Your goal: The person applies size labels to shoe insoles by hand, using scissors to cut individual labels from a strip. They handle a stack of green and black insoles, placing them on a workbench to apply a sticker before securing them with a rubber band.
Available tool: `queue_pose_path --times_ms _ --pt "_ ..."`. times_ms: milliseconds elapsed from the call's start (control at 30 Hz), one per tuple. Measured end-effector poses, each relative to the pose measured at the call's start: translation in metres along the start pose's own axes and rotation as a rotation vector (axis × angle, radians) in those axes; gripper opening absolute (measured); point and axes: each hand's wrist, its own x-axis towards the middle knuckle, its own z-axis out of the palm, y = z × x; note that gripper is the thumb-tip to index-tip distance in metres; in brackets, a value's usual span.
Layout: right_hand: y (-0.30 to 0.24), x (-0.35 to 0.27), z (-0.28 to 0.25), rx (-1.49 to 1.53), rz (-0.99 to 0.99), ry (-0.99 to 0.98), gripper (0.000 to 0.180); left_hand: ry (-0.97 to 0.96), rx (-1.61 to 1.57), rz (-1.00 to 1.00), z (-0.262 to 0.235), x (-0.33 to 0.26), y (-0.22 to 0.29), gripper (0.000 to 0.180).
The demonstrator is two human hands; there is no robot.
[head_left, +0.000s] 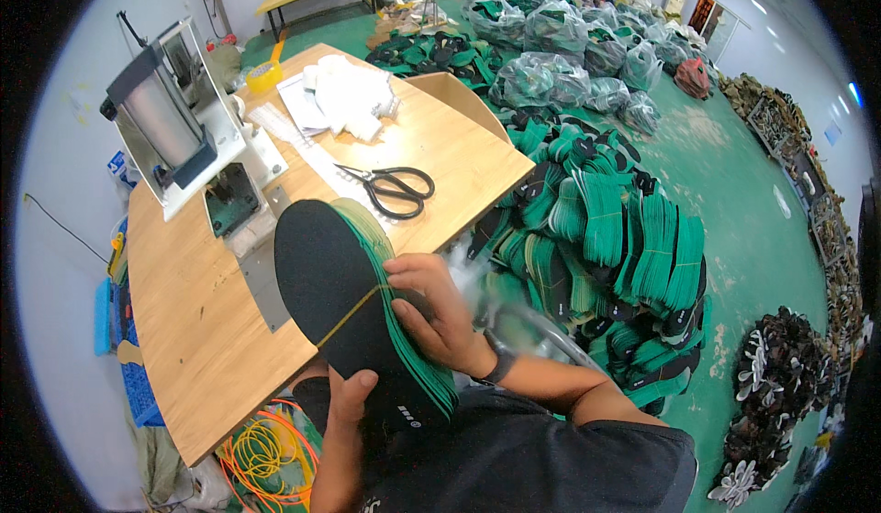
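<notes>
A thick bundle of insoles (326, 256), black on top with green edges, is held up over the table's near edge. A thin yellow band (353, 314) crosses its middle. My left hand (347, 412) grips the bundle low on its left side, the thumb on the black face and the other fingers hidden behind. Along the green edges, my right hand (429, 311) presses with bent fingers, the fingertips close to the band's right end. Beyond the bundle, black-handled scissors (399, 190) lie on the wooden table (188, 329).
A press machine (165, 114) with a metal cylinder stands on the table's left. White rolls (349, 95) and yellow tape (263, 76) lie at the back. Banded green insoles (596, 219) are heaped on the right. Filled plastic bags (555, 40) stand farther off. Orange and yellow cords (262, 453) hang below the table.
</notes>
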Motion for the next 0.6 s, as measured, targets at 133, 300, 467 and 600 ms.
queue_pose_path --times_ms 133,300,467,600 --pt "0.006 -0.007 0.006 -0.017 0.092 0.063 0.012 0.044 0.082 0.088 -0.013 -0.001 -0.017 0.099" --pt "0.004 -0.003 -0.023 0.416 0.196 -0.043 0.022 0.07 0.276 0.179 -0.02 0.011 -0.013 0.111" --pt "-0.02 0.019 -0.038 0.475 -0.041 -0.16 0.037 0.141 0.327 0.292 -0.007 0.038 -0.016 0.108" --pt "-0.015 0.019 -0.038 0.272 -0.364 -0.325 0.044 0.182 0.25 0.316 0.005 0.042 0.0 0.099"
